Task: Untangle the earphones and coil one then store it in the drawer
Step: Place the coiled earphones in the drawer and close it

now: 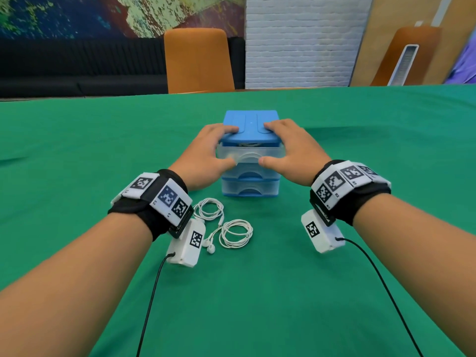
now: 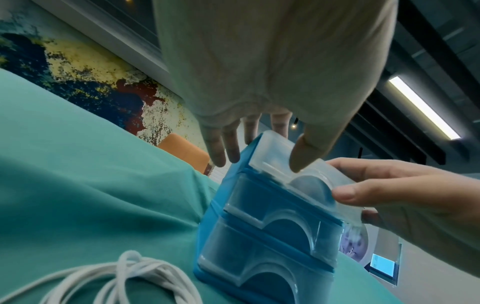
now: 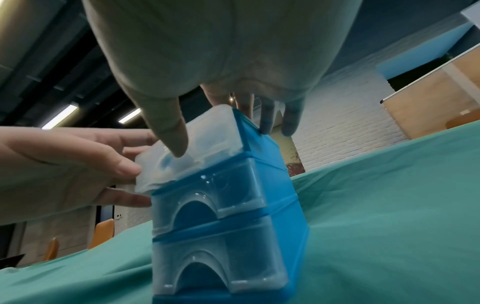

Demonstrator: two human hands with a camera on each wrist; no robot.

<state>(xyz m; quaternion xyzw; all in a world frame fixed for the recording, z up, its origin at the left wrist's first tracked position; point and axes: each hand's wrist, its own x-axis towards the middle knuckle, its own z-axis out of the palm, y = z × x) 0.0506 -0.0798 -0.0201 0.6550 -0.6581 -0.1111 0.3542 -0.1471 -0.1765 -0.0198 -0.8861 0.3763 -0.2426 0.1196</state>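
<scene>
Hands first: my left hand [image 1: 206, 155] and my right hand [image 1: 291, 150] sit on either side of the small blue drawer unit [image 1: 251, 124], which stands near the middle of the green tabletop [image 1: 360, 253]; the fingers of both lie spread and fairly straight over the front part of its blue lid, gripping nothing; both thumbs [image 2: 306, 156] press against the clear front of the top drawer [image 1: 248, 153], one on each side of its arched handle recess. That top drawer stands slightly out from the blue frame, as the left wrist view and the right wrist view both show; the two drawers below it sit flush. Something dark and white shows through the gap under the lid, but I cannot tell what it is. On the tabletop, between the unit and the near edge and just beside my left wrist, lie the white earphones [image 1: 224, 228]; the cord is gathered in two loose coils side by side, with the two earbuds lying toward the near edge, apart from the drawer unit. An orange chair [image 1: 198, 60] stands beyond the far edge; black cables run from the wrist cameras toward the near edge.
</scene>
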